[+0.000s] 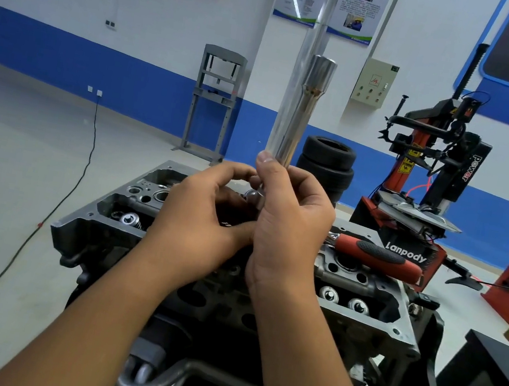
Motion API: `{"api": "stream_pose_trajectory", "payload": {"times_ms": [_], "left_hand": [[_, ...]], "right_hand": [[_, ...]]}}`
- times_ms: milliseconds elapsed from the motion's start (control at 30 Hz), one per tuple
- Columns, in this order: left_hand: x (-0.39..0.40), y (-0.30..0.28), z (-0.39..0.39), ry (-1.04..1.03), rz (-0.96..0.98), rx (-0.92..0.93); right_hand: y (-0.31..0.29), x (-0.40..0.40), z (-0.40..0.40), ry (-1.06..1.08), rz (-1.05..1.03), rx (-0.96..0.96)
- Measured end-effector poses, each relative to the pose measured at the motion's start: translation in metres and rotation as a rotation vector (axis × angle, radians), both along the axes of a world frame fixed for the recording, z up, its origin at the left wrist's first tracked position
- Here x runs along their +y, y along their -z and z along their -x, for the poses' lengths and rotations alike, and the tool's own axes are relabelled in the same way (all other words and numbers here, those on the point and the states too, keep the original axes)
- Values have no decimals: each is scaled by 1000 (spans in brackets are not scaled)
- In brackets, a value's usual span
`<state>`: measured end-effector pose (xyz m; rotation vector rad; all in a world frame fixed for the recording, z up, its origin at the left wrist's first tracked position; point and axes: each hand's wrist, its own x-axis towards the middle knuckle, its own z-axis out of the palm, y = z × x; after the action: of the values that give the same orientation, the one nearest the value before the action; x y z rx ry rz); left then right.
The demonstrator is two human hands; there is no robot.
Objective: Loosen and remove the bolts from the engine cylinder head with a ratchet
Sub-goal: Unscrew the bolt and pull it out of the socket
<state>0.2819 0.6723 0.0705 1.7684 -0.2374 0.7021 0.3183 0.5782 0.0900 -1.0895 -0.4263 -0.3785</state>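
The grey cylinder head (371, 315) lies in front of me with valve springs showing. My right hand (288, 226) grips a long chrome socket extension (305, 106) that stands upright above the head, its socket end at the top. My left hand (205, 214) is curled beside it, fingertips pinching a small metal piece (254, 197) at the extension's lower end; what that piece is I cannot tell. A ratchet with a red and black handle (378, 256) lies on the head's far right side, with no hand on it.
A red and black tyre changer (433, 176) stands behind the engine on the right, with stacked tyres (326, 163) to its left. A grey press frame (213, 100) stands by the blue and white wall. A black cable (49, 211) runs across the floor on the left.
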Motion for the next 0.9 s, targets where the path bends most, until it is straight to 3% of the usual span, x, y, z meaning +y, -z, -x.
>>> {"api": "stream_pose_trajectory", "payload": {"times_ms": [133, 367, 533, 767, 900], "left_hand": [[2, -1, 0, 59, -23, 13], [1, 2, 0, -41, 23, -23], [-1, -1, 1, 72, -77, -6], [-6, 2, -1, -183, -43, -58], [-3, 2, 0, -56, -124, -76]], "right_hand": [[1, -1, 0, -12, -3, -9], [0, 0, 1, -6, 11, -16], [1, -1, 0, 65, -30, -30], [2, 0, 0, 78, 14, -47], [3, -1, -1, 108, 38, -67]]}}
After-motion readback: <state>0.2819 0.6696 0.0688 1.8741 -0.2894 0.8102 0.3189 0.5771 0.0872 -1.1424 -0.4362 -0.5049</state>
